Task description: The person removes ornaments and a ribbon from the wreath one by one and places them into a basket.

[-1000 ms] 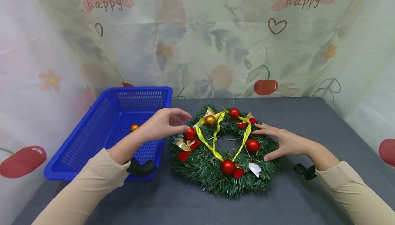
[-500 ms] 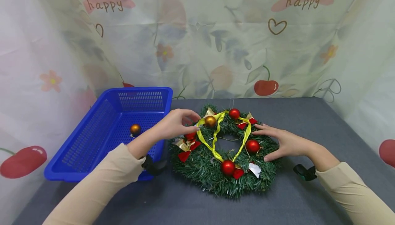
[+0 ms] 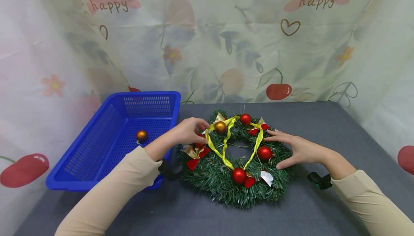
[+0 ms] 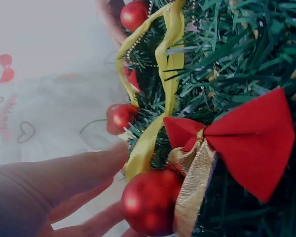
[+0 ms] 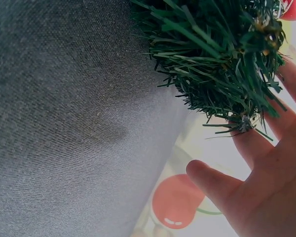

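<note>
A green tinsel wreath (image 3: 223,189) lies on the table, trimmed with a yellow ribbon (image 3: 211,144), shiny red balls (image 3: 239,175), a gold ball (image 3: 220,127) and red-and-gold bows (image 3: 195,153). My left hand (image 3: 187,132) is at its left side, thumb and fingers apart, beside the ribbon. In the left wrist view, its fingers reach behind a red ball (image 4: 153,202) and the thumb tip comes close to the ribbon. My right hand (image 3: 304,151) spreads its fingers along the wreath's right edge. In the right wrist view, those fingers (image 5: 254,145) lie against the green needles.
A blue plastic basket (image 3: 81,185) stands left of the wreath, with a loose gold ball (image 3: 141,135) in it. Dark grey cloth covers the table (image 3: 200,221). A patterned curtain (image 3: 207,60) hangs behind and at both sides.
My left hand has moved right and slightly down along the wreath's left side, now partly covering a red ball there. The right hand and the wreath have stayed still.
</note>
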The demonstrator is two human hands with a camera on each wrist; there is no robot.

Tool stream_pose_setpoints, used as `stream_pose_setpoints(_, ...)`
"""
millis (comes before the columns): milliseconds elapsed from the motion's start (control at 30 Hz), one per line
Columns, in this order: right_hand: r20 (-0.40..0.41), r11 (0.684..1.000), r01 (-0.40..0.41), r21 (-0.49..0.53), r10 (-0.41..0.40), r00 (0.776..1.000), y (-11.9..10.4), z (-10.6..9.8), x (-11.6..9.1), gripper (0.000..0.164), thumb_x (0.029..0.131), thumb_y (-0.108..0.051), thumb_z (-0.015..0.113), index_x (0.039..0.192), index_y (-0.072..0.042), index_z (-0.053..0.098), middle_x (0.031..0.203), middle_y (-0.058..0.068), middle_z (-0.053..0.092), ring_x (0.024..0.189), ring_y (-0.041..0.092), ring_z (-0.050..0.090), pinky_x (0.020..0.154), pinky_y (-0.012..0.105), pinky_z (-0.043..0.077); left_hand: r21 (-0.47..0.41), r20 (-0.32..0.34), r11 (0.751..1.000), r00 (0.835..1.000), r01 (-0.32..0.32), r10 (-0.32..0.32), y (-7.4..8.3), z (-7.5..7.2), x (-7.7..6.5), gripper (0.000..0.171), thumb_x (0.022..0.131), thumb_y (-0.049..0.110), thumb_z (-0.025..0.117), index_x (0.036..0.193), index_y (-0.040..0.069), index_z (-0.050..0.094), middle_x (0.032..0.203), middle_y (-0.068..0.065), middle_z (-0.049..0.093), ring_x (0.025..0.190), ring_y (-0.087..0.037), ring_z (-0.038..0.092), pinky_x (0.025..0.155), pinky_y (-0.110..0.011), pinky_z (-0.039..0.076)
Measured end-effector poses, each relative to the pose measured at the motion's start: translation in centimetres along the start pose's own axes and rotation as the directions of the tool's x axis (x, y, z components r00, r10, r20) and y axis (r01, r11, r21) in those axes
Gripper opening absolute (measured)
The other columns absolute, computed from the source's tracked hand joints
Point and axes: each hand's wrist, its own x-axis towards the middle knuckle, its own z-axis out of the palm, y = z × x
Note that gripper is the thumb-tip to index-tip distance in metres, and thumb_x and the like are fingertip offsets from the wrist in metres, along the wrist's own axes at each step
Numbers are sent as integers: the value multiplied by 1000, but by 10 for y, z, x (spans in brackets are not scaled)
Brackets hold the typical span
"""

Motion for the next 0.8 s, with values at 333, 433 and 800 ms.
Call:
stream_pose_setpoints(333,-2,1000,0,-6,0,1000,-1,0,0,75,75,-35,77,139,-15,44,153,20,22,139,51,12,99,72,23,22,34,998,998,57,-58,0,3,2,44,82,12,70,124,6,57,119,-19,59,112,-32,56,89,-40,50)
stream_pose_setpoints(433,-2,1000,0,-6,0,1000,-1,0,1,75,75,-35,77,139,-14,44,153,21,22,139,51,12,99,72,23,24,25,998,998,54,-54,1,3,2,43,82,11,70,123,6,58,117,-18,61,108,-31,57,85,-38,51)
stream_pose_setpoints(800,-3,1000,3,-7,-3,1000,-1,0,0,75,74,-35,77,139,-14,44,153,20,22,138,51,13,99,72,23,15,-24,999,999,34,-34,3,3,-1,43,83,13,70,123,6,58,115,-17,63,102,-29,60,78,-34,52)
